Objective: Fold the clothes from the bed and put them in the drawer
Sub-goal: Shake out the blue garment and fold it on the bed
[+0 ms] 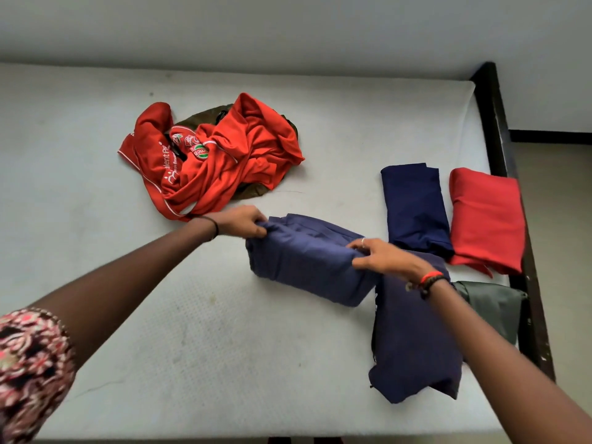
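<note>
A folded purple-blue garment (304, 264) lies in the middle of the white mattress (160, 315). My left hand (240, 221) grips its far left corner. My right hand (381, 257) pinches its right end. To the right lie a folded navy piece (413, 203) and a folded red piece (487, 219). Another folded purple-blue piece (413, 344) lies under my right forearm, and a grey-green piece (493, 306) sits beside it. A crumpled red shirt (217, 155) with logos lies in a heap over an olive garment (198, 118) at the back. No drawer is in view.
The dark wooden bed frame (499, 129) runs along the mattress's right edge, with tan floor (560, 251) beyond it. A pale wall (288, 27) stands behind the bed. The left half of the mattress holds only bare fabric.
</note>
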The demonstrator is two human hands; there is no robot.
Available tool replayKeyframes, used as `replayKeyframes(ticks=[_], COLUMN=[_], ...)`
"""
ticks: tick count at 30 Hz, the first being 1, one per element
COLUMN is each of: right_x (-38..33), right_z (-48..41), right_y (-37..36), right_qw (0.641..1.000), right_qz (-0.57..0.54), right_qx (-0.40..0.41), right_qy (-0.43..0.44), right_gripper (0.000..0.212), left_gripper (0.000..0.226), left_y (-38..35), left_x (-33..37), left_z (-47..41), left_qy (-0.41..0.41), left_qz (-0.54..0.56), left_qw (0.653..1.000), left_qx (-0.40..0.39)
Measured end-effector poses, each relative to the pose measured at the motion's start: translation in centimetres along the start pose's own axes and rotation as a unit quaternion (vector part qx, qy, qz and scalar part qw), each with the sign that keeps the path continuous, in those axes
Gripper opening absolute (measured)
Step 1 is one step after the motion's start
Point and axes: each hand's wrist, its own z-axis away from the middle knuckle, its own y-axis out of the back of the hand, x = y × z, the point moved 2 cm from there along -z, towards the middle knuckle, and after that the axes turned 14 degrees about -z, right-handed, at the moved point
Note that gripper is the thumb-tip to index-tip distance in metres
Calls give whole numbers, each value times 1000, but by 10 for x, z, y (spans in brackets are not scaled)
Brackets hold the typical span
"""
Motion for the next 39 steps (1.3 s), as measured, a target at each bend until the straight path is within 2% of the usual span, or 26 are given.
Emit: replayKeyframes(ticks=[2,4,7,9,10,12,14,15,16,17,19,22,24,25,29,31,35,37,39], right_x=[5,9,17,23,25,23,20,19,17,17,18,20,19,19,22,19,16,17,20], right_z=[-14,-29,-50,-60,-62,-61,-62,-64,-68,-72,-80,-93,-101,-105,-111,-111,-103,-98,-91], right_y=[17,27,35,36,36,33,27,24,21,18,12,8,11,13,12,11,15,14,12], right_qw=[999,997,993,987,983,976,976,978,982,986,992,986,982,984,990,991,991,989,981], right_qz=[-27,-44,-46,-30,-25,-20,-5,11,27,40,62,148,170,160,112,104,43,-28,-140], right_qx=[35,58,106,158,182,215,219,206,183,157,107,81,77,69,35,29,-6,-21,-27], right_qy=[-8,-15,-18,-19,-16,0,23,32,36,37,19,-12,-25,-36,-81,-84,-127,-142,-133], right_gripper=[30,27,23,23,24,27,32,37,45,53,71,81,83,83,83,80,79,83,77], left_gripper=[47,51,36,33,34,30,15,12,19,29,42,32,17,19,43,54,61,59,60], left_y=[11,15,11,-1,-8,-30,-63,-81,-101,-120,-151,-178,-185,-185,-173,-167,-152,-144,-135], left_x=[-2,-6,-12,-15,-15,-14,-8,-1,9,21,54,97,109,112,119,117,108,105,100], left_z=[-15,-29,-48,-55,-52,-43,-31,-25,-19,-14,-6,-7,-17,-23,-40,-47,-56,-56,-53], left_qy=[10,24,63,95,118,183,285,337,384,417,419,328,268,245,195,189,218,223,206], left_qz=[-2,4,33,106,157,253,371,438,501,550,619,704,742,767,837,846,825,814,808], left_qw=[999,997,991,973,955,894,800,742,687,647,626,622,606,583,488,471,473,483,502], left_qx=[41,74,115,179,224,321,375,379,359,324,222,100,99,110,151,162,221,235,231])
